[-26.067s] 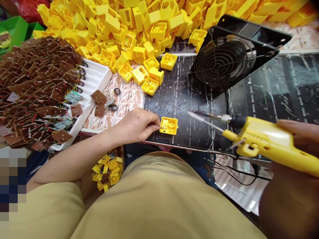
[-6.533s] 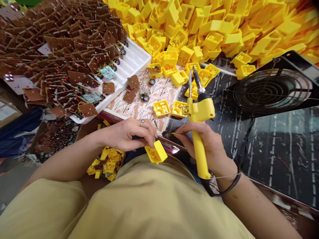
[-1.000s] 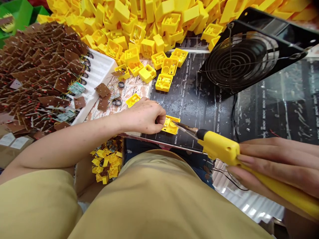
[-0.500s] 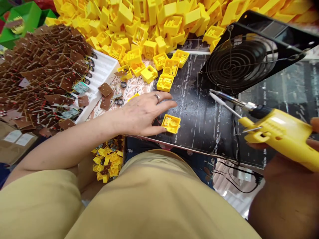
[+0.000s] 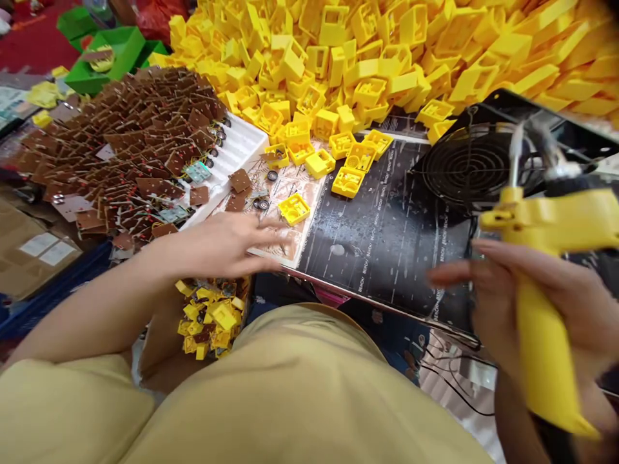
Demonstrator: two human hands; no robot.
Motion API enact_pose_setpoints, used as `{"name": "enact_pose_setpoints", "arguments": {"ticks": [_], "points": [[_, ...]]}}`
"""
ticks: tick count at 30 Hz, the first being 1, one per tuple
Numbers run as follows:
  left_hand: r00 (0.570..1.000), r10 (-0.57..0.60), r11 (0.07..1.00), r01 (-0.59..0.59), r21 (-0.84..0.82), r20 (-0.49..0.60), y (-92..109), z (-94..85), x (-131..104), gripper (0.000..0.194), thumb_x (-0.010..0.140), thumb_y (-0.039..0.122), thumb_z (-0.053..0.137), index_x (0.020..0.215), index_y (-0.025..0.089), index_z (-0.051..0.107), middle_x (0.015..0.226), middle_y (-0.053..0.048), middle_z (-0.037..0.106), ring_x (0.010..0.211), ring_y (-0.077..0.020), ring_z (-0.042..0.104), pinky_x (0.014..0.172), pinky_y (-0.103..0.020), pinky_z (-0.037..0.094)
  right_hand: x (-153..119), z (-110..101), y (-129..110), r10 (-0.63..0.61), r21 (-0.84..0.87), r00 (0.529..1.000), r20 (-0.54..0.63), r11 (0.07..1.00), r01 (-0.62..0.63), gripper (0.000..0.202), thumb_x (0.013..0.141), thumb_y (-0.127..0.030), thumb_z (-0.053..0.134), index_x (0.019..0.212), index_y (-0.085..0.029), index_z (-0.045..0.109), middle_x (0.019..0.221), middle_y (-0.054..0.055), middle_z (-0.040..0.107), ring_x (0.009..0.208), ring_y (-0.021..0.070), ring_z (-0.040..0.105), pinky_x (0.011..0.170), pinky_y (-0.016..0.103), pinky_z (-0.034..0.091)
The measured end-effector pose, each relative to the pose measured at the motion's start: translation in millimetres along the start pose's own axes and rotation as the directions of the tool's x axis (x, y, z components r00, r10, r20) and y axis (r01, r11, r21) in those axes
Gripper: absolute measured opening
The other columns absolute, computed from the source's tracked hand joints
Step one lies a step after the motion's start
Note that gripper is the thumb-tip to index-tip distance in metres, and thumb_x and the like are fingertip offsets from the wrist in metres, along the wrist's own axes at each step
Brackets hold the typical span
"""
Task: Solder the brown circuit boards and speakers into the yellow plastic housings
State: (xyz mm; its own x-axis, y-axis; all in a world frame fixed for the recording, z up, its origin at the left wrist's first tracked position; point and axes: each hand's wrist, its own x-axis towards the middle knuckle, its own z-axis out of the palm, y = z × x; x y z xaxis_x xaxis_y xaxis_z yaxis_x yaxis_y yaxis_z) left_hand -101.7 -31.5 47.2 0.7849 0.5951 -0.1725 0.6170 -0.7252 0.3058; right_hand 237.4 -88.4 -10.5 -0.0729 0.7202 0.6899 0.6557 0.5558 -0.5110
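Observation:
My left hand (image 5: pixel 229 243) is over the table's front edge at centre left, its fingers spread and blurred, with nothing seen in it. Just above its fingertips a yellow casing (image 5: pixel 294 209) lies open on the patterned paper. At the right, my right hand (image 5: pixel 536 290) grips a yellow soldering gun (image 5: pixel 546 322), whose blurred metal tip points up in front of the black fan. My right index finger sticks out to the left. More casings (image 5: pixel 348 182) sit at the upper edge of the black board (image 5: pixel 382 225).
Yellow casings (image 5: pixel 338 61) are heaped across the back. Brown circuit boards (image 5: pixel 130 142) pile up at the left beside a white foam tray (image 5: pixel 246 138). A black fan (image 5: pixel 471 164) stands at the right. Below the edge is a box of yellow parts (image 5: pixel 213 322).
My left hand has moved left and towards me, off the black board. The casing near its thumb no longer shows there. The soldering gun has turned upright. The whole view has shifted.

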Motion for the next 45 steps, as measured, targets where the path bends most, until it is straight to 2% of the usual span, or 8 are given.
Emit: {"name": "enact_pose_setpoints", "arguments": {"ticks": [4, 11, 16, 21, 27, 34, 38, 45], "points": [[0.992, -0.092, 0.976, 0.107, 0.19, -0.086, -22, 24.6, 42, 0.057, 0.092, 0.012, 0.052, 0.148, 0.015, 0.046, 0.158, -0.018, 0.039, 0.144, -0.0307, 0.042, 0.114, -0.044, 0.04, 47, 45, 24, -0.213, -0.046, 0.963, 0.162, 0.974, 0.223, 0.02, 0.089, -0.029, 0.073, 0.108, -0.027, 0.065, 0.087, 0.001, 0.072, 0.075, 0.0144, 0.069, 0.069, 0.023, 0.054], [0.888, -0.409, 0.823, 0.458, 0.334, -0.21, 18, 33.8, 70, 0.048, 0.095, 0.052, 0.056, 0.134, 0.024, 0.061, 0.099, -0.012, 0.073, 0.095, -0.03, 0.07, 0.068, -0.033, 0.046, 74, 121, 71, -0.291, -0.05, 0.883, 0.369, 0.942, 0.331, 0.023, 0.097, -0.035, 0.056, 0.111, -0.018, 0.062, 0.086, 0.009, 0.067, 0.081, 0.0254, 0.065, 0.073, 0.039, 0.055], [0.876, -0.401, 0.848, 0.465, 0.253, -0.267, 29, 54.5, 72, 0.068, 0.094, 0.071, 0.04, 0.129, 0.017, 0.063, 0.098, -0.016, 0.072, 0.09, -0.0293, 0.07, 0.064, -0.031, 0.042, 57, 70, 46, -0.338, 0.075, 0.823, 0.456, 0.936, 0.343, 0.021, 0.097, -0.03, 0.056, 0.116, -0.021, 0.058, 0.094, 0.006, 0.065, 0.081, 0.0208, 0.066, 0.066, 0.032, 0.056], [0.926, -0.299, 0.927, 0.339, 0.159, -0.229, 26, 51.1, 74, 0.053, 0.103, 0.05, 0.035, 0.141, 0.018, 0.053, 0.092, -0.01, 0.073, 0.081, -0.0218, 0.07, 0.061, -0.028, 0.043, 15, 10, 31, -0.343, 0.145, 0.783, 0.519, 0.938, 0.315, 0.025, 0.095, -0.023, 0.059, 0.119, -0.027, 0.059, 0.098, 0.002, 0.07, 0.081, 0.0177, 0.07, 0.065, 0.029, 0.06], [0.697, -0.466, 0.752, 0.637, 0.172, -0.545, -52, 4.7, 87, 0.035, 0.091, 0.032, 0.062, 0.12, 0.015, 0.067, 0.109, -0.015, 0.071, 0.108, -0.029, 0.061, 0.091, -0.041, 0.046, -13, 16, 19, -0.165, -0.134, 0.931, 0.324, 0.967, 0.218, 0.065, 0.08, -0.048, 0.08, 0.131, -0.017, 0.054, 0.12, 0.017, 0.067, 0.098, 0.033, 0.069, 0.078, 0.046, 0.059], [0.558, -0.586, 0.764, 0.622, -0.172, -0.587, -75, -38.8, 78, 0.026, 0.096, 0.034, 0.05, 0.095, 0.02, 0.072, 0.088, -0.003, 0.072, 0.084, -0.0163, 0.06, 0.084, -0.033, 0.047, -12, 40, 15, -0.136, -0.072, 0.915, 0.379, 0.982, 0.176, 0.03, 0.095, -0.026, 0.062, 0.122, -0.019, 0.052, 0.107, 0.011, 0.068, 0.091, 0.0251, 0.07, 0.068, 0.034, 0.059], [0.684, -0.453, 0.89, 0.312, -0.331, -0.572, -61, -60.9, 67, 0.016, 0.09, 0.025, 0.057, 0.098, 0.021, 0.07, 0.089, 0.001, 0.074, 0.08, -0.0128, 0.062, 0.079, -0.027, 0.048, -9, 37, 22, -0.139, -0.011, 0.893, 0.428, 0.987, 0.16, 0.037, 0.096, -0.033, 0.06, 0.129, -0.02, 0.048, 0.1, 0.009, 0.066, 0.088, 0.0242, 0.069, 0.067, 0.034, 0.059], [0.902, -0.331, 0.873, 0.182, -0.452, -0.278, -41, -85.7, 77, 0.015, 0.083, 0.012, 0.059, 0.094, 0.019, 0.067, 0.087, 0.001, 0.073, 0.082, -0.0126, 0.066, 0.076, -0.025, 0.047, 3, 66, 6, -0.186, -0.016, 0.903, 0.388, 0.978, 0.208, 0.042, 0.093, -0.041, 0.065, 0.125, -0.019, 0.047, 0.102, 0.011, 0.065, 0.091, 0.026, 0.065, 0.081, 0.042, 0.057]]}}
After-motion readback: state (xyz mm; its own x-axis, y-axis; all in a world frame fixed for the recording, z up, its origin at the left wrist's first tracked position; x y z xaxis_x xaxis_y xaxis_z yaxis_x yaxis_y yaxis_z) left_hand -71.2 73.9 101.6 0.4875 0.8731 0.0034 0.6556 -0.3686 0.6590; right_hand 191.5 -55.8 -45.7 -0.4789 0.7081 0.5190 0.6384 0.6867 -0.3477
